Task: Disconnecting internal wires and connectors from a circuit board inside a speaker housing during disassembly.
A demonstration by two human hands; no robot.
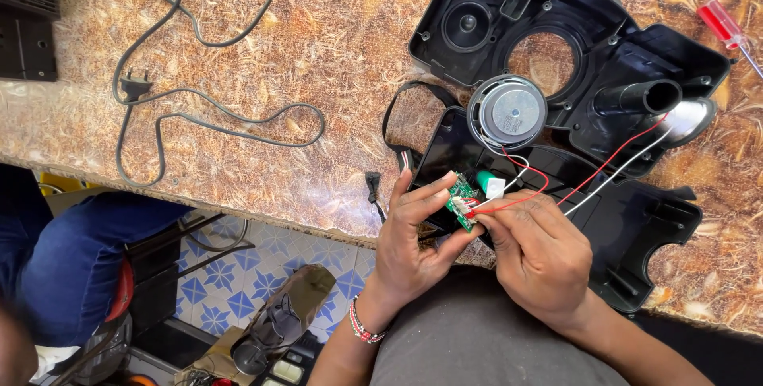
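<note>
Head view: left hand (413,235) and right hand (540,255) pinch the green circuit board (462,194) between their fingertips.

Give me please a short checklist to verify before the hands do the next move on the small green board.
1. Left hand grips green circuit board by its edges: ok.
2. Right hand fingertips at the red wire by the board: ok.
3. Wire joint on the board intact: cannot tell, too small.
4. Loose speaker rests on the black casing, wires slack: ok.
5. Red-handled screwdriver lies out of the hands' grasp: ok.
6. Power cord plug lies unplugged on the table: ok.
</note>
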